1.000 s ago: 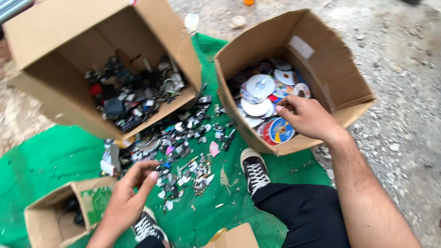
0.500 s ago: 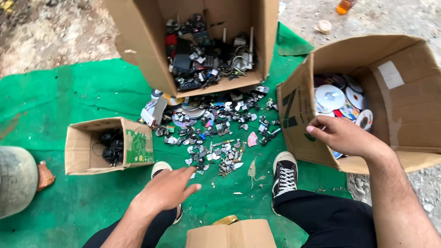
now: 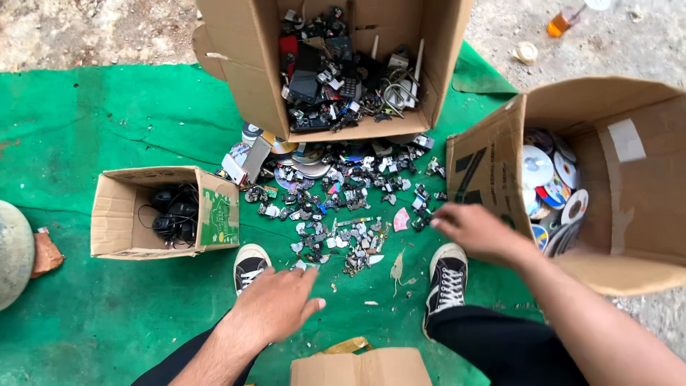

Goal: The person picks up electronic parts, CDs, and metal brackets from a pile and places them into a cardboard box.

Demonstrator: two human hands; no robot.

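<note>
A pile of small electronic scraps and broken disc pieces (image 3: 343, 204) lies on a green mat (image 3: 121, 129) between my feet. My left hand (image 3: 275, 304) hovers low near my left shoe (image 3: 250, 264), fingers loosely spread, holding nothing. My right hand (image 3: 475, 232) reaches toward the pile's right edge, just in front of the disc box (image 3: 607, 182); its fingers curl down and I see nothing in them. That box on the right holds several discs (image 3: 550, 189).
A large tipped cardboard box (image 3: 250, 78) of electronic parts stands at the top. A small box (image 3: 118, 211) with black cables sits at left. Another cardboard piece (image 3: 361, 368) lies by my knees. My right shoe (image 3: 446, 279) rests on the mat. Gravel surrounds the mat.
My right hand has left the disc box and moved left toward the scrap pile. My left hand stays low by my shoe. The view has shifted slightly.
</note>
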